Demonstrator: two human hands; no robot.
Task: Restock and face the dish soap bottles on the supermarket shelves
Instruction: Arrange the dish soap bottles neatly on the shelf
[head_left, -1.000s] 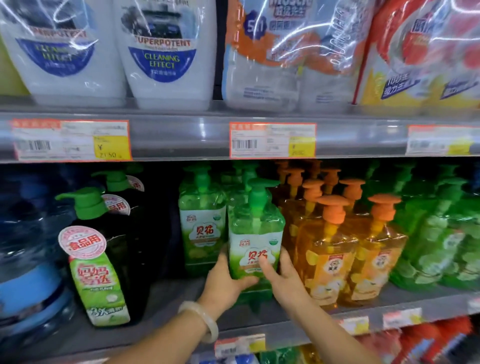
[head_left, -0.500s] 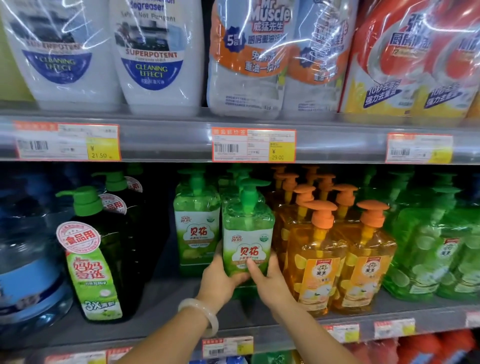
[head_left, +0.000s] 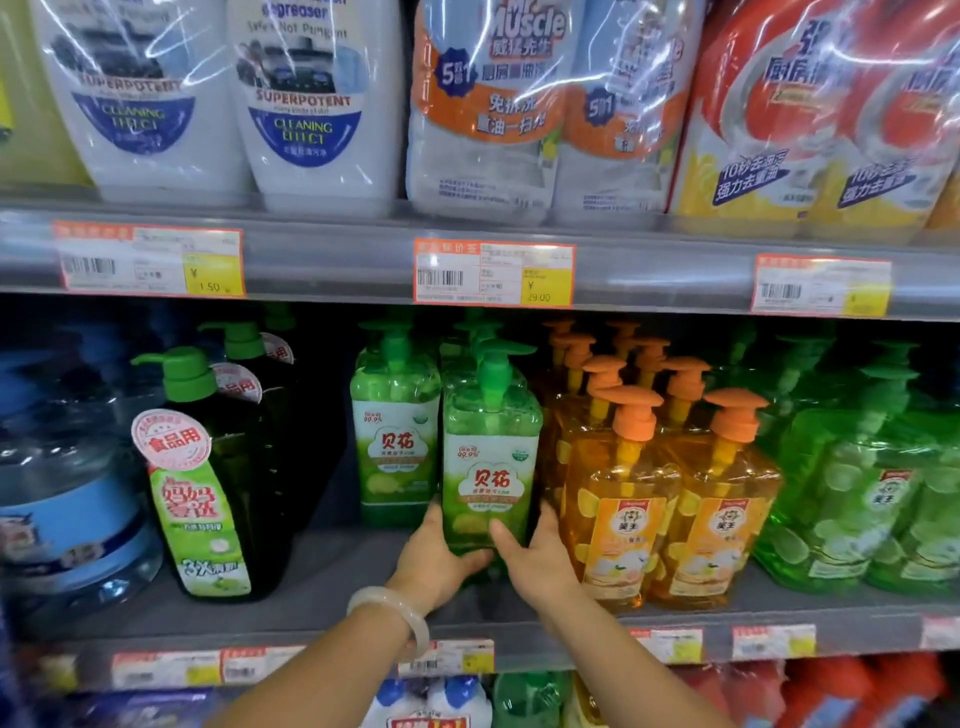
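Note:
A light-green pump bottle of dish soap (head_left: 491, 462) with a white label stands upright at the middle of the grey shelf (head_left: 332, 577), label facing out. My left hand (head_left: 434, 558) grips its lower left side, and my right hand (head_left: 537, 564) grips its lower right side, thumb across the front. A matching green bottle (head_left: 396, 431) stands to its left and further back. Orange pump bottles (head_left: 621, 499) stand directly to its right, close to my right hand.
A dark-green pump bottle (head_left: 218, 483) and a large blue water jug (head_left: 62, 478) stand at the left, with a bare gap of shelf between them and the held bottle. Green lime bottles (head_left: 852, 493) fill the right. Cleaner refill packs (head_left: 488, 104) sit on the shelf above.
Both hands keep their hold on the green bottle. The bottle has shifted slightly back and left on the shelf, and the view has tilted up a little.

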